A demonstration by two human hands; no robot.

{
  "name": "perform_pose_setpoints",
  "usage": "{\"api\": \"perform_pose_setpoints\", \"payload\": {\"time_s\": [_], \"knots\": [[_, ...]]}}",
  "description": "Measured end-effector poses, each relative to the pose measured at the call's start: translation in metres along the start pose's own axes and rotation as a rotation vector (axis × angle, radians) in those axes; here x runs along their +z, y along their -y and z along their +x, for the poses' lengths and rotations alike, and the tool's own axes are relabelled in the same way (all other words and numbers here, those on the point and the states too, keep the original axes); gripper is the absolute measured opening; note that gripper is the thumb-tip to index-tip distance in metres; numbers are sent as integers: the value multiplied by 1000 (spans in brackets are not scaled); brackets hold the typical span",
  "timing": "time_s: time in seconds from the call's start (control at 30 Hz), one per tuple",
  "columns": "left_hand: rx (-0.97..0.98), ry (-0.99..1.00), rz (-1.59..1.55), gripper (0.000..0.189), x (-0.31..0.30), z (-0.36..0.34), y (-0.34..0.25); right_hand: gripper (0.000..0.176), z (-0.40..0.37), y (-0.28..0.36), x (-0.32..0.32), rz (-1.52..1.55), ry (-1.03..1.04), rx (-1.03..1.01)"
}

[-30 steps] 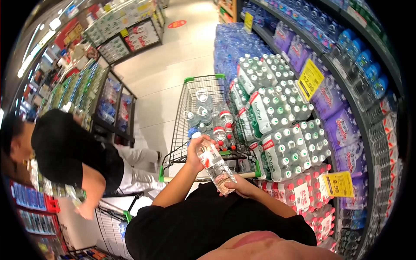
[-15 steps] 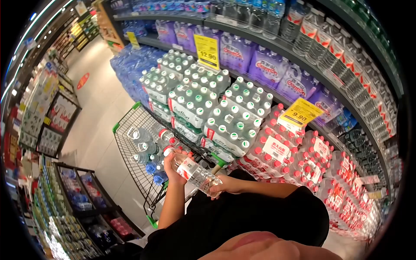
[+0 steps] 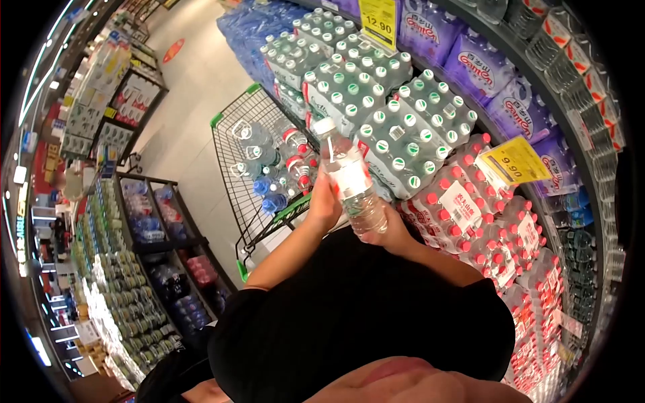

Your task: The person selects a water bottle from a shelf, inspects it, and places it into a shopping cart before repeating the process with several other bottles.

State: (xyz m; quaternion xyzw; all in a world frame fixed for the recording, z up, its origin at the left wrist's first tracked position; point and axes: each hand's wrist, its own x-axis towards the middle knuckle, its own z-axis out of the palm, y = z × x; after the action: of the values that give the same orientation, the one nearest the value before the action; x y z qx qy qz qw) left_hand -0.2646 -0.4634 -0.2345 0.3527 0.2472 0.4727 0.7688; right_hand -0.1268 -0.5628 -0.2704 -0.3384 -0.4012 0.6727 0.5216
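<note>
A clear water bottle [image 3: 351, 176] with a white cap and a white-and-red label tilts in front of my chest, cap end away from me. My left hand [image 3: 325, 201] grips its side near the label. Around the lower end wraps my right hand [image 3: 391, 234]. Just past my left hand stands a shopping cart [image 3: 232, 127] of dark wire with green corners. Inside it lie several bottles: clear ones [image 3: 252, 138], red-capped ones [image 3: 297, 168] and blue-capped ones [image 3: 274, 201].
Shrink-wrapped packs of white-capped bottles [image 3: 396, 141] are stacked beyond the cart. Red-capped packs [image 3: 463, 208] stand at my right, with a yellow price sign [image 3: 514, 161] above. Purple packs [image 3: 487, 64] line the shelf behind. A display rack [image 3: 175, 248] stands left of the cart.
The bottle has come up closer to the camera, with both hands still on it. Its label has turned, and the cap end points further away. The camera view has shifted.
</note>
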Motion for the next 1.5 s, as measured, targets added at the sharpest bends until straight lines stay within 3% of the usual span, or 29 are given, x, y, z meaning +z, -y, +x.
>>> {"api": "perform_pose_setpoints", "payload": {"time_s": [0.07, 0.23, 0.3, 0.4, 0.57, 0.7, 0.87, 1.0, 1.13, 1.3, 1.4, 1.47, 1.5], "knots": [[26, 197, 17, 70, -8, 2, 6, 73, -1, 5, -6, -11, -19, -8], [9, 171, 403, 76, 35, -4, -5, 81, -2, 16, -25, -125, -146, -153], [-17, 186, 357, 76, 46, 0, -2, 85, -3, 22, -32, -189, -255, -210], [-67, 234, 367, 74, 59, 12, 4, 85, -6, 31, -44, -655, -455, -479], [-18, 175, 343, 61, 90, 22, 35, 81, -24, 56, -62, -891, -703, -513], [-41, 192, 284, 56, 116, 38, 46, 83, -47, 68, -82, -1027, -754, -544], [-142, 265, 239, 60, 137, 59, 51, 93, -70, 62, -99, -587, -688, -421], [-13, 264, 299, 65, 161, 65, 64, 94, -78, 54, -112, -352, -582, -437], [-14, 272, 329, 67, 174, 71, 75, 90, -82, 61, -118, -20, -489, -479], [-22, 340, 367, 75, 172, 66, 72, 84, -78, 59, -122, -299, -544, -476], [1, 420, 332, 85, 164, 61, 61, 80, -72, 61, -111, 51, -434, -377], [12, 414, 252, 85, 163, 53, 56, 70, -73, 69, -101, 436, -233, -304], [95, 476, 358, 85, 154, 53, 56, 68, -73, 69, -99, 562, -137, -293]]}}
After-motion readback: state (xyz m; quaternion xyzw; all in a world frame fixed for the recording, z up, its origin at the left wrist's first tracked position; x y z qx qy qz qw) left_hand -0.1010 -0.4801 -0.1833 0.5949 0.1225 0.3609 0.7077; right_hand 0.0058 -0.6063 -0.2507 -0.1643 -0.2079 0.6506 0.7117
